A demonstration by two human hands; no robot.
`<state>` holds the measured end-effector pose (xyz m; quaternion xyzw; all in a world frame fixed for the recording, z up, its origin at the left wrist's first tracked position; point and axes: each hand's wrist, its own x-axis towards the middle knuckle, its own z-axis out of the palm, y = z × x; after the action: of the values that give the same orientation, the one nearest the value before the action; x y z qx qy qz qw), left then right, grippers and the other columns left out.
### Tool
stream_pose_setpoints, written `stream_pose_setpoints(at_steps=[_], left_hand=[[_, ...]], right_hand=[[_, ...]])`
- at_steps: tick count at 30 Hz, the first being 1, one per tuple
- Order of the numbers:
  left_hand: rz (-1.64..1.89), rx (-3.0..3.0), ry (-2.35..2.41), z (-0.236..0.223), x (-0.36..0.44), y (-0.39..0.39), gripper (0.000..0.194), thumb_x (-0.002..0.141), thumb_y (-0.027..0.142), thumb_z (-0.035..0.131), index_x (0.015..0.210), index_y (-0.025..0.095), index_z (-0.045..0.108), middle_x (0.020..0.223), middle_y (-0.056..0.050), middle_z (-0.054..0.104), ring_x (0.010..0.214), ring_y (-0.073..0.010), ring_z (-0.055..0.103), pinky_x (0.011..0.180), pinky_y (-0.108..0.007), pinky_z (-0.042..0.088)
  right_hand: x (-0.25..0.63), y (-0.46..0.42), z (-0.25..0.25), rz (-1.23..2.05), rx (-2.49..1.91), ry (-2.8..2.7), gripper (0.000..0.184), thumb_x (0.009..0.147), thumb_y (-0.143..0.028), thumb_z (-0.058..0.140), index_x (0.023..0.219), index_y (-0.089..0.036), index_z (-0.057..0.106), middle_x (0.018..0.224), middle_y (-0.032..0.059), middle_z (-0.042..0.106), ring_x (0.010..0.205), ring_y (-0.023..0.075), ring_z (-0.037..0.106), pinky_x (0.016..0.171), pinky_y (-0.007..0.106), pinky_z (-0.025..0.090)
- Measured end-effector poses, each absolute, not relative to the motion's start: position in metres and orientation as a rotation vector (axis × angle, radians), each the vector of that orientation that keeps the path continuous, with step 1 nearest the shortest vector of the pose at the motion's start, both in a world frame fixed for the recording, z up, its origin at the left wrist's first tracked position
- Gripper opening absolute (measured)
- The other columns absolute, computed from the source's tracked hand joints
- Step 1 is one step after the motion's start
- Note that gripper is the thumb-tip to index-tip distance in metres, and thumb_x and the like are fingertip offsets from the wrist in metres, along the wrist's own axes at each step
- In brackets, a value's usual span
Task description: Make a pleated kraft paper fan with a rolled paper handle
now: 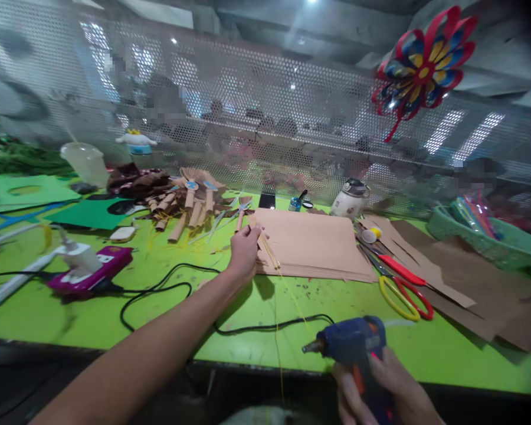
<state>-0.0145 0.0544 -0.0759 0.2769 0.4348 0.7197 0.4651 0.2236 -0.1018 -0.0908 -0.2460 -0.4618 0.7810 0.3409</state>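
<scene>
My right hand (380, 386) is wrapped round the handle of a blue hot glue gun (351, 342), whose metal nozzle points left above the table's front edge. Over the left side of a stack of brown kraft paper (310, 242), my left hand (244, 251) is closed, its fingertips pinched together. From those fingertips a thin yellow string (269, 251) slants across the paper, and fine yellow strands trail from it down past the table edge. Whether the fingers also touch the paper, I cannot tell.
Scissors (400, 295) and brown paper scraps (487, 283) lie right, beside a green basket (513, 248). Rolled brown paper pieces (197, 209) are heaped back left. A purple power strip (91, 271) and black cable (159, 289) cross the green table (168, 330).
</scene>
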Motion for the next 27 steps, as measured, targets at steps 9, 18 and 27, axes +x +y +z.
stream_pose_setpoints(at_steps=[9, 18, 27], left_hand=[[1.743, 0.633, 1.024, -0.072, -0.015, 0.051, 0.023, 0.066, 0.033, 0.069, 0.073, 0.011, 0.063, 0.053, -0.001, 0.060, 0.047, -0.0104, 0.051, 0.048, -0.022, 0.038], [1.719, 0.612, 1.073, -0.073, -0.019, 0.051, 0.023, 0.065, 0.032, 0.069, 0.073, 0.011, 0.063, 0.055, -0.001, 0.060, 0.048, -0.0107, 0.051, 0.047, -0.022, 0.038], [1.654, 0.698, 1.108, -0.074, -0.010, 0.042, 0.029, 0.067, 0.039, 0.070, 0.076, 0.013, 0.063, 0.056, 0.001, 0.061, 0.049, -0.0110, 0.053, 0.049, -0.022, 0.040]], right_hand=[[0.223, -0.108, -0.098, 1.862, -0.819, -1.291, 0.052, 0.083, -0.061, 0.056, 0.071, -0.012, 0.069, 0.043, 0.0027, 0.050, 0.054, 0.0177, 0.062, 0.054, 0.026, 0.047], [0.257, -0.078, -0.080, 1.473, -1.160, -1.232, 0.034, 0.081, -0.051, 0.065, 0.080, -0.017, 0.070, 0.075, 0.0083, 0.070, 0.077, 0.0215, 0.067, 0.080, 0.032, 0.052], [0.264, 0.077, -0.062, 1.688, -1.183, -1.204, 0.029, 0.097, -0.032, 0.047, 0.092, -0.012, 0.066, 0.078, 0.0092, 0.070, 0.067, 0.0159, 0.067, 0.065, 0.027, 0.057]])
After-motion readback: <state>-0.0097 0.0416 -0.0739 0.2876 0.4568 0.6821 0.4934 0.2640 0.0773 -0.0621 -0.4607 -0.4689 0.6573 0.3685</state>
